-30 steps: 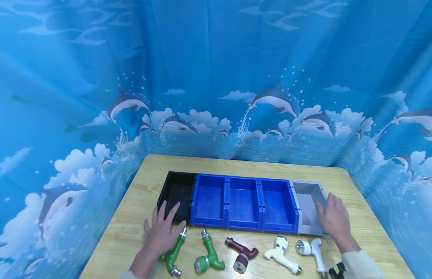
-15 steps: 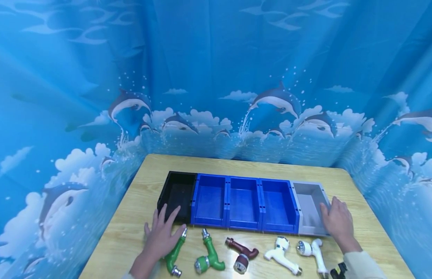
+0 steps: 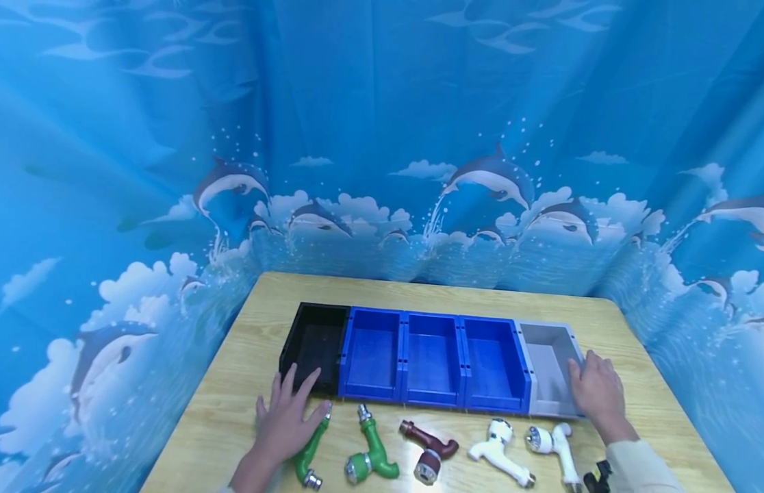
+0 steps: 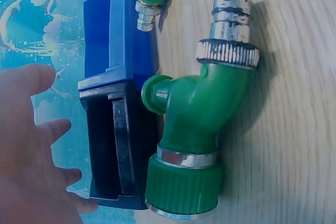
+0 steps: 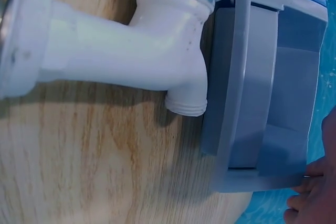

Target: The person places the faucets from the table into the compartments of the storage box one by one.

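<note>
In the head view my left hand (image 3: pixel 286 421) spreads its fingers over the front of the black bin (image 3: pixel 314 346), partly covering a green faucet (image 3: pixel 308 455). That faucet, with its ribbed knob and metal end, fills the left wrist view; the fingers (image 4: pixel 55 127) stand apart from it and hold nothing. My right hand (image 3: pixel 597 394) is at the right wall of the grey bin (image 3: pixel 545 359), fingers extended, fingertips (image 5: pixel 315 167) right at its rim in the right wrist view. A white faucet (image 3: pixel 561 448) lies in front of the grey bin.
Three blue bins (image 3: pixel 431 356) join the black and grey ones in a row. Another green faucet (image 3: pixel 372 448), a dark red faucet (image 3: pixel 428 452) and a second white faucet (image 3: pixel 499 452) lie along the front of the wooden table (image 3: pixel 419 289). A dolphin-print curtain (image 3: pixel 382 137) surrounds it.
My left hand has drawn slightly back toward me from the black bin. My right hand has shifted a little right and nearer along the grey bin's edge. The faucets and bins stay put.
</note>
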`<state>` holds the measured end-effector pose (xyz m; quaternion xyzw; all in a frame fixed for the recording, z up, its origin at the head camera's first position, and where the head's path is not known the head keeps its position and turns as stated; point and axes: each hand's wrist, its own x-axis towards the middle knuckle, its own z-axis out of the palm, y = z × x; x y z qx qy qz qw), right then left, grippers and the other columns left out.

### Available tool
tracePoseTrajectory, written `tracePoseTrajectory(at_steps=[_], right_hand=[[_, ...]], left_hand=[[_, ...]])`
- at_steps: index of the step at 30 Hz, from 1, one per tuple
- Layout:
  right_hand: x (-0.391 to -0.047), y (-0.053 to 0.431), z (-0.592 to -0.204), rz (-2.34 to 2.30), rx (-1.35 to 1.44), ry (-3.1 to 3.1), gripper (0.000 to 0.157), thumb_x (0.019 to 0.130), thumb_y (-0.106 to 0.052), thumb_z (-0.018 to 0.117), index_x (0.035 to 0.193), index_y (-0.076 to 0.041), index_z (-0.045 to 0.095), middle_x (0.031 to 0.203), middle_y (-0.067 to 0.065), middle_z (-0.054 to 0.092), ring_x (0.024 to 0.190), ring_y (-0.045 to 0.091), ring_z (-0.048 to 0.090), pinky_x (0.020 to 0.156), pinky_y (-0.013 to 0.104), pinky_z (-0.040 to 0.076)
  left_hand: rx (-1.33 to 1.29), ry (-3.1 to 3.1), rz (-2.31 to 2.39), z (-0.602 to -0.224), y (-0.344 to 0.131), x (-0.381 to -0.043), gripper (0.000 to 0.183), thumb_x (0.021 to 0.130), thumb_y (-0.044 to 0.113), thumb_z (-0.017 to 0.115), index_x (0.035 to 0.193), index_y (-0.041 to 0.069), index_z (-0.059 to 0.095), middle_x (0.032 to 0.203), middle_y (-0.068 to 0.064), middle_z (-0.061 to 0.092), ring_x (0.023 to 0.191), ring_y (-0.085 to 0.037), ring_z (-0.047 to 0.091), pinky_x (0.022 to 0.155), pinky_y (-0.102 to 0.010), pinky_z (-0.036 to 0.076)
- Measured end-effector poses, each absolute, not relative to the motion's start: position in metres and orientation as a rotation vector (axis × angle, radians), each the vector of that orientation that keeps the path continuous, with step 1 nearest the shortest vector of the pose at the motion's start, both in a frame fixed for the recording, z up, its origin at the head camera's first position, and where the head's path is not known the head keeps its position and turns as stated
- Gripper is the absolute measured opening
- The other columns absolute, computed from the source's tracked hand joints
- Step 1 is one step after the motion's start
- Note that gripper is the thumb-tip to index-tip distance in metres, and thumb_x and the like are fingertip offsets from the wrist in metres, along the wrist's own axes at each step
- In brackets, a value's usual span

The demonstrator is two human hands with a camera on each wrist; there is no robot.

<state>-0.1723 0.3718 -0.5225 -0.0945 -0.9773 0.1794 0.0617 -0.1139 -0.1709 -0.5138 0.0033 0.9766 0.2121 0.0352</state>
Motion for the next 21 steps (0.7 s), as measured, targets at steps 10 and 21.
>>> tracePoseTrajectory(at_steps=[10,21], right_hand=[[-0.172,0.375,-0.529,0.48,-0.247,-2.964,0.059,0.105,-0.027,0.028,0.133,0.025,0.031,0.13,0.047,0.033,0.124,0.063,0.025,0.104,0.069,0.023],[-0.176,0.384,-0.534,0.447,-0.233,-2.973,0.056,0.105,-0.024,0.027,0.131,0.025,0.033,0.128,0.048,0.035,0.122,0.064,0.027,0.103,0.069,0.024]], left_hand=[[-0.001,3.0,0.63,-0.517,-0.168,-0.111,0.066,0.093,0.061,0.049,0.149,0.028,0.039,0.158,-0.021,0.018,0.141,-0.053,0.011,0.101,-0.081,0.01],[-0.035,2.991,0.643,-0.524,-0.168,-0.107,0.064,0.093,0.054,0.054,0.149,0.026,0.04,0.157,-0.023,0.019,0.14,-0.054,0.011,0.101,-0.08,0.009]])
